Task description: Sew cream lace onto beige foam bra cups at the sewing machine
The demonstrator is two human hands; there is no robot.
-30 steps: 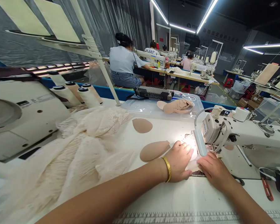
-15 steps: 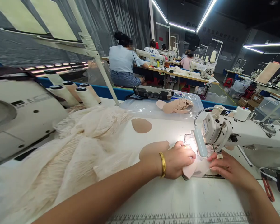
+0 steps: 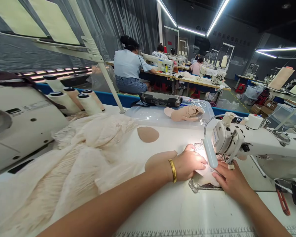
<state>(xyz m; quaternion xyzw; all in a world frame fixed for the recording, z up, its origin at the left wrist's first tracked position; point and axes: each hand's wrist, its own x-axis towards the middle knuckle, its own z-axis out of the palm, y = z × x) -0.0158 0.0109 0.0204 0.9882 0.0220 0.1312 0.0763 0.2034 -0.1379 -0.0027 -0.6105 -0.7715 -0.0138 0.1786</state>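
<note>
In the head view, the person's left hand (image 3: pixel 188 164), a gold bangle (image 3: pixel 173 170) on its wrist, lies with fingers curled down on a pale fabric piece (image 3: pixel 204 174). Glare from the machine lamp (image 3: pixel 208 154) hides whether they pinch it or only press. The right hand (image 3: pixel 230 179) lies flat just to the right, its fingers spread and loose, their tips pressing the same piece. That piece sits on the white table (image 3: pixel 187 210) at the needle end of the sewing machine (image 3: pixel 259 144), between the two hands.

Just left of the left hand lies a tan foam cup (image 3: pixel 159 157), with a second cup (image 3: pixel 148 134) farther back. A heap of cream lace fabric (image 3: pixel 84 154) fills the near left, with thread cones (image 3: pixel 74 98) behind it. At the far side a clear tray (image 3: pixel 153 113) holds more cups, and red-handled snips (image 3: pixel 283 199) lie at the right edge.
</note>
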